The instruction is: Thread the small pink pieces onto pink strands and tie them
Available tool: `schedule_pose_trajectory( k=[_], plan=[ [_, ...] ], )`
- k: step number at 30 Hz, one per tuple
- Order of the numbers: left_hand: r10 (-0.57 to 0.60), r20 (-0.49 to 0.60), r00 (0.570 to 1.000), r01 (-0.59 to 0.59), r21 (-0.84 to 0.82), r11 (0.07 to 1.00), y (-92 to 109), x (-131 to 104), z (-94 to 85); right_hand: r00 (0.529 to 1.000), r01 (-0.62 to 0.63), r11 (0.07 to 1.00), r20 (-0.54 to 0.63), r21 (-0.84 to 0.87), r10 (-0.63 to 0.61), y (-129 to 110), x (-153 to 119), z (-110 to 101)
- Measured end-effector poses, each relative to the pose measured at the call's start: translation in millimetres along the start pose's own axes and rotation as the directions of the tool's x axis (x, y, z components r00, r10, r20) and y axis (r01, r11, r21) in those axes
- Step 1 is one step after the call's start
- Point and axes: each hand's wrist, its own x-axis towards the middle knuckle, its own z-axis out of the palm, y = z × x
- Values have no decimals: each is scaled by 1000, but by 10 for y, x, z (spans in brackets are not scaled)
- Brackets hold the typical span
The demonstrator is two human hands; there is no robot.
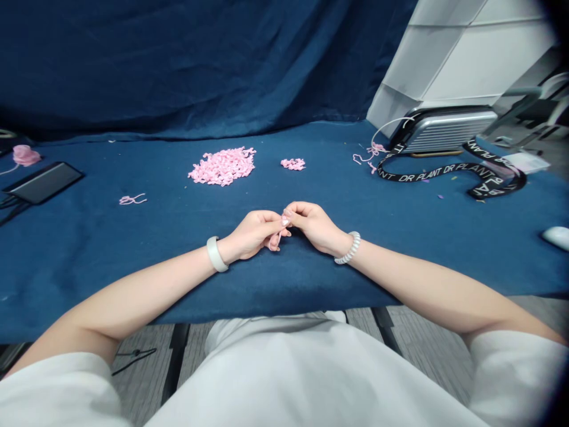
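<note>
Between left grip (255,233) and right grip (315,226), pink yarn (280,236) sits pinched.

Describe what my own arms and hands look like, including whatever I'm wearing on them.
Your short sleeves are white, leaving the forearms bare. The left hand has a smooth, pale band at its wrist; the right hand has a pale, coiled bracelet. No gloves.
</note>
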Motion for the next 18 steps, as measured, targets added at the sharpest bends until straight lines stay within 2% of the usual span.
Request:
schedule_pose_trajectory(
  k=[9,14,18],
  plan=[
    [8,16,1000,-8,10,1000,-3,1,0,999,9,1000,30,-7,-9,4,3,-4],
    [40,11,999,-40,-5,999,-8,-4,10,985,10,999,173,46,-18,4,41,-94],
    [17,9,1000,-17,2,1000,-1,3,0,950,29,1000,312,2,-28,32,83,-173]
  ],
)
